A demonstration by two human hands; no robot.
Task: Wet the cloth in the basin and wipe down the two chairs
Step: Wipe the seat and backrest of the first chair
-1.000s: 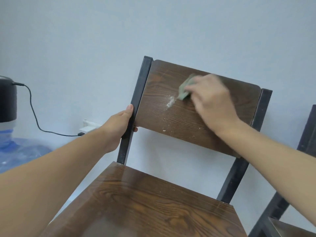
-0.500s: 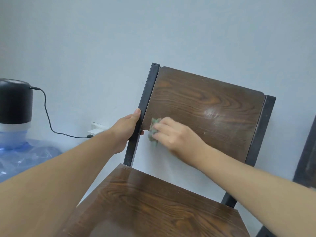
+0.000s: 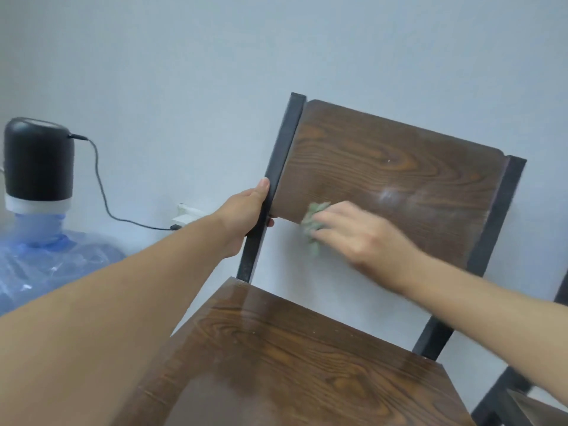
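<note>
Cloth [image 3: 314, 223] shifted rt, chair [image 3: 399, 186] smudged, gray wall [image 3: 215, 72]

No text, label, brand, number or sign can be read anywhere here; every surface in view is bare of writing.

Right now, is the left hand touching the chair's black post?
Touching. The head view shows the left hand wrapped around the post, thumb on its front face, beside the backrest.
</note>
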